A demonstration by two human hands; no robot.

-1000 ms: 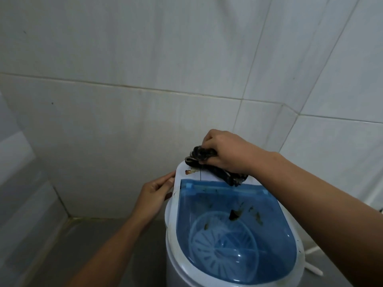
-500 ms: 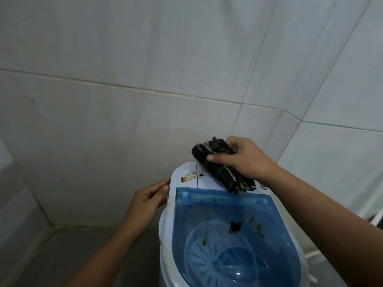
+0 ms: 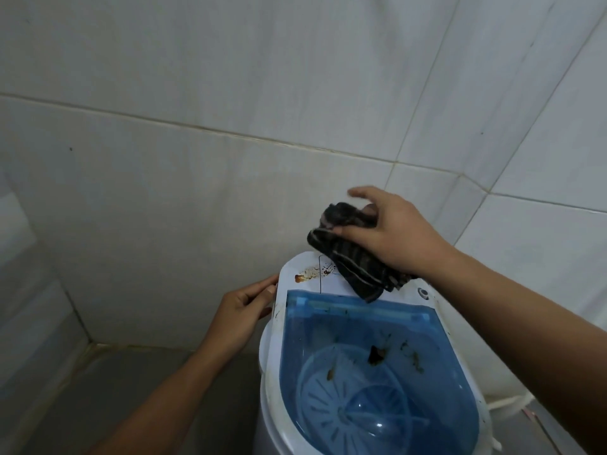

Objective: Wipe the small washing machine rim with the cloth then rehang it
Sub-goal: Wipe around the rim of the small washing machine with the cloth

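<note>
Nearest, small washing machine [image 3: 328,280] with blue lid [image 3: 361,356] shut, debris specks on top. Left hand [image 3: 244,311] braced against white rim [image 3: 279,310], fingers flat, holding nothing. Farther back, right hand [image 3: 387,233] clutching bunched dark cloth [image 3: 354,261], now lifted off the panel versus a second ago; brown stain [image 3: 312,272] exposed, unwiped. Hanging spot nowhere visible; right-side rim partly hidden by the forearm.

Pale tiled walls [image 3: 230,93] seen behind, meeting at corner, right of centre. Thin grout lines [image 3: 197,126] noted btwn tiles. Grey floor [image 3: 147,389] seen lower left; brownish grime along wall-floor joint [image 3: 131,346].
</note>
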